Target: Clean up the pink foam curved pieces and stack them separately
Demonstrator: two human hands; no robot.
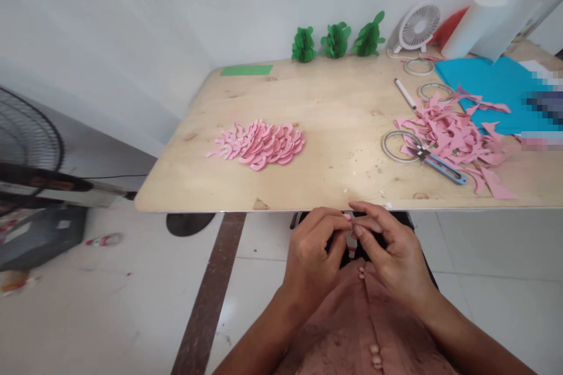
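At the table's front edge, my left hand (314, 243) pinches a small pink paper piece (347, 218) between thumb and forefinger. My right hand (393, 243) meets it from the other side, thumb and fingertips closed on the same piece. Most of that piece is hidden by the fingers. Beyond my hands to the left lies a heap of curved pink paper cutouts (264, 143). Blue-handled thread snips (444, 167) rest to the right, beside a roll of tape (389, 146) and a pile of pink paper scraps (457, 135).
Three green paper figures (336, 41) stand along the wall near a small white fan (417, 26). A green strip (246, 70) lies at the back left. A marker (404, 94) and blue sheets (505, 85) are at the right. A floor fan (30, 135) stands left.
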